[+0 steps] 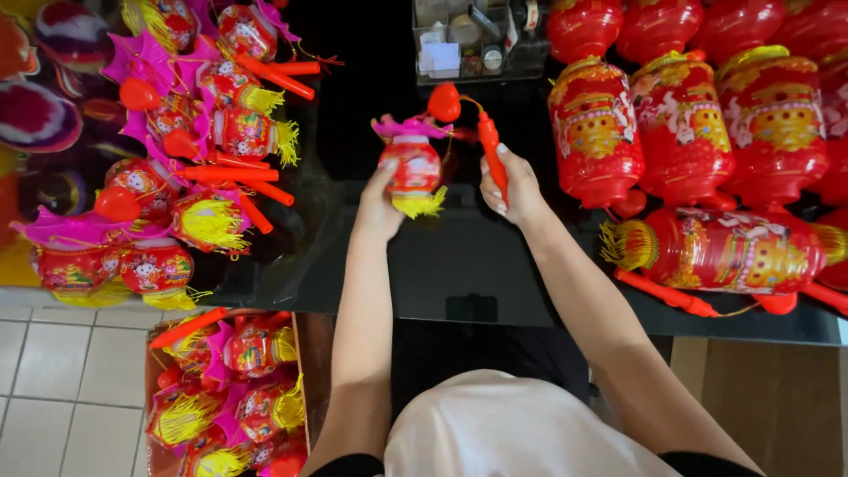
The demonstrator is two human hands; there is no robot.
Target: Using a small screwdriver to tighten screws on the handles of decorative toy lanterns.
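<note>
Over a black table (459, 265), my left hand (378, 205) grips a small red toy lantern (412, 164) with a pink frilled top and a yellow tassel fringe. My right hand (514, 187) holds the lantern's orange-red handle stick (491, 150), which ends in a red heart-shaped knob (444, 102) and joins the lantern by a thin wire. The lantern hangs just above the tabletop, between both hands.
A heap of similar small lanterns (190, 132) with orange sticks covers the table's left. Large red cylindrical lanterns (689, 132) stand at the right; one (720, 252) lies on its side. A clear organiser (477, 40) sits at the back. On the tiled floor, a box (225, 397) holds more small lanterns.
</note>
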